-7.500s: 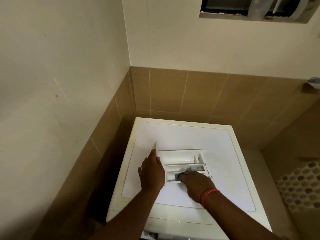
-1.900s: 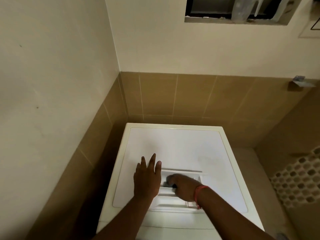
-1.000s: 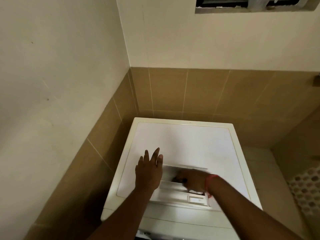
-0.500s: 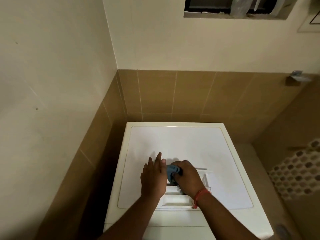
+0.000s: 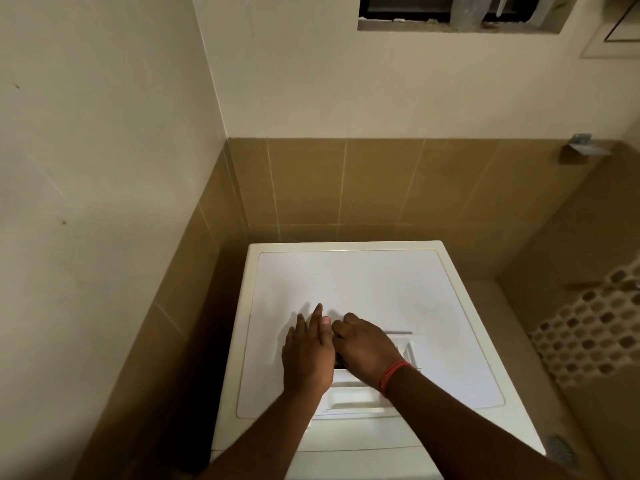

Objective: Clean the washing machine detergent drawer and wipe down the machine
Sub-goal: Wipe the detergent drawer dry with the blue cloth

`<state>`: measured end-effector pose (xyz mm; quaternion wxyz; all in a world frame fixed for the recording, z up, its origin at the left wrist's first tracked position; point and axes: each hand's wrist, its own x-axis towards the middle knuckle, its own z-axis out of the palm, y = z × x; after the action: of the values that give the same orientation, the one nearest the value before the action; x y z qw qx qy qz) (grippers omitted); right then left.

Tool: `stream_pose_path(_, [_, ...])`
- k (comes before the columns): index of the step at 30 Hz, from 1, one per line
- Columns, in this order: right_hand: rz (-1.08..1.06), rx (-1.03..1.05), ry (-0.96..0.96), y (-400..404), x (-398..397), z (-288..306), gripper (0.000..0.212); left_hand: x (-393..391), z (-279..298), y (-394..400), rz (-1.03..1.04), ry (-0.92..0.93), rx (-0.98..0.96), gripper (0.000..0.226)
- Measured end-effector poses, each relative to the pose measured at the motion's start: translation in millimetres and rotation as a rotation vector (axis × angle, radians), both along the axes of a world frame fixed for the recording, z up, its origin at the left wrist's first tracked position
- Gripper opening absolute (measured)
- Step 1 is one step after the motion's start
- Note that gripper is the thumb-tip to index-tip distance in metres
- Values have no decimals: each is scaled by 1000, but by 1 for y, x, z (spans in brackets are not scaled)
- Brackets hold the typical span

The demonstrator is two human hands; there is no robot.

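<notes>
The white washing machine (image 5: 363, 282) stands in a tiled corner, seen from above. The white detergent drawer (image 5: 353, 398) lies on its top near the front edge, mostly covered by my hands. My left hand (image 5: 308, 355) rests flat on the drawer's left side, fingers straight and pointing to the back wall. My right hand (image 5: 363, 348), with a red band at the wrist, is curled over the drawer's rear part. It grips the cleaning cloth (image 5: 338, 359), of which only a dark sliver shows between the two hands.
Brown tiled walls close in the machine on the left and behind. A honeycomb-patterned mat (image 5: 588, 341) lies on the floor to the right, with a floor drain (image 5: 559, 446) nearer me. A metal bracket (image 5: 585, 147) sticks out of the right wall.
My right hand has worked the cloth from the drawer's front compartments toward its rear left. The blue cloth showed half a second ago and is now almost hidden. The left hand stays flat.
</notes>
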<state>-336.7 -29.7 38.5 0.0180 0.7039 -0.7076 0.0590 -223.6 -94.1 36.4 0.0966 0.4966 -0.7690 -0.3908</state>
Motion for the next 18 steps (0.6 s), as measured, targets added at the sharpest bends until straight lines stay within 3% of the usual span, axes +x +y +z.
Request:
stream_pose_path(8, [96, 148, 145, 11, -28, -1, 15, -2, 1, 0, -12, -185, -112, 74])
stream_pose_path(11, [-45, 263, 29, 29, -53, 5, 12, -3, 0, 0, 11, -216, -166, 71])
stream_pose_path(13, [-105, 333, 67, 41, -73, 6, 16, -5, -1, 1, 7, -240, -190, 70])
stream_pose_path(18, [-286, 94, -108, 57, -102, 26, 11, -7, 0, 4, 20, -233, -199, 69])
